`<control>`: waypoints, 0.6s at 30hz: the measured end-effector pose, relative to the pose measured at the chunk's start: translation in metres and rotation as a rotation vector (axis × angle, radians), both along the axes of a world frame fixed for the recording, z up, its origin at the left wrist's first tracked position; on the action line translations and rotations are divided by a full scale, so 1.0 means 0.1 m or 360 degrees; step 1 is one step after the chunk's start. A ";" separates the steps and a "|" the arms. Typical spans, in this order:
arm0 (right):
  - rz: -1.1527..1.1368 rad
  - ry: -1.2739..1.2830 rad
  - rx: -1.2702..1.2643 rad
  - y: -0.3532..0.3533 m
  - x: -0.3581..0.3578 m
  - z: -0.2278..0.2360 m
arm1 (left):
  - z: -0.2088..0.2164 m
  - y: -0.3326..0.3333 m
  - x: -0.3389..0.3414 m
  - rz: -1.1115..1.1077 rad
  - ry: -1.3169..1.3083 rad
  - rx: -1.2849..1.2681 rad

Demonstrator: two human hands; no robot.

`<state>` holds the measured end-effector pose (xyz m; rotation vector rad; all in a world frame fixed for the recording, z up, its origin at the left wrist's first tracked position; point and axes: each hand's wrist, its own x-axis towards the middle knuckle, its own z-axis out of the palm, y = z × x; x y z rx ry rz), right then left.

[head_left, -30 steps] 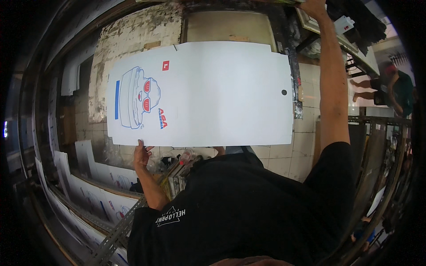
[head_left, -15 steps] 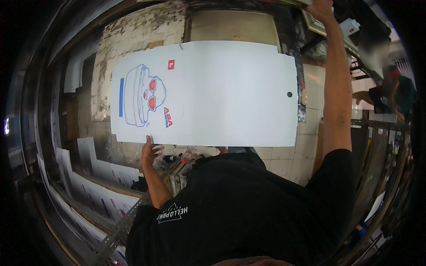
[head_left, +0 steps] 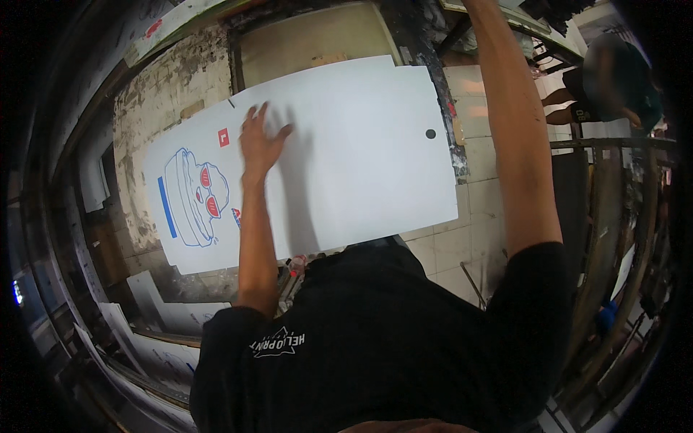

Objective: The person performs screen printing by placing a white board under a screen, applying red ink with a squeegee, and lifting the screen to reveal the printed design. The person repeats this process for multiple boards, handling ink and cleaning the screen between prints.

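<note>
A large white cardboard sheet (head_left: 361, 159) lies on the worktable in front of me. Blue line drawing of a burger-like figure with red glasses is printed at its left end, with a small red square beside it and a dark round hole or dot near its right edge. My left hand (head_left: 262, 141) is spread open over the sheet's upper left part, casting a shadow; whether it touches the surface I cannot tell. My right forearm (head_left: 516, 137) stretches far forward past the sheet's right side, and its hand is cut off by the top edge.
Beyond the sheet is a framed screen (head_left: 310, 36), with a worn, paint-stained board (head_left: 137, 180) at the left. Printed white sheets (head_left: 173, 314) rest on racks at lower left. Another person (head_left: 613, 79) stands at far right, near metal racks (head_left: 613, 144).
My left hand has moved from below the sheet's near edge to over it. The right arm reaches further forward, its hand leaving view. The whole view has turned and shifted.
</note>
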<state>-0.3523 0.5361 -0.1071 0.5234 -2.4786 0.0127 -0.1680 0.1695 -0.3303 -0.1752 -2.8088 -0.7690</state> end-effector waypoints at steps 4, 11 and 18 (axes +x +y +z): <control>-0.0010 0.0011 0.0045 -0.02 -0.02 0.01 | -0.14 0.76 -0.57 -0.0145 -0.0142 -0.0399; 0.0048 0.0078 -0.0036 0.02 0.00 0.01 | -0.29 1.28 -0.77 -0.0280 -0.0563 -0.0730; 0.0160 0.0148 -0.0084 -0.10 -0.10 -0.08 | -0.41 1.28 -0.73 -0.0180 -0.0526 -0.0751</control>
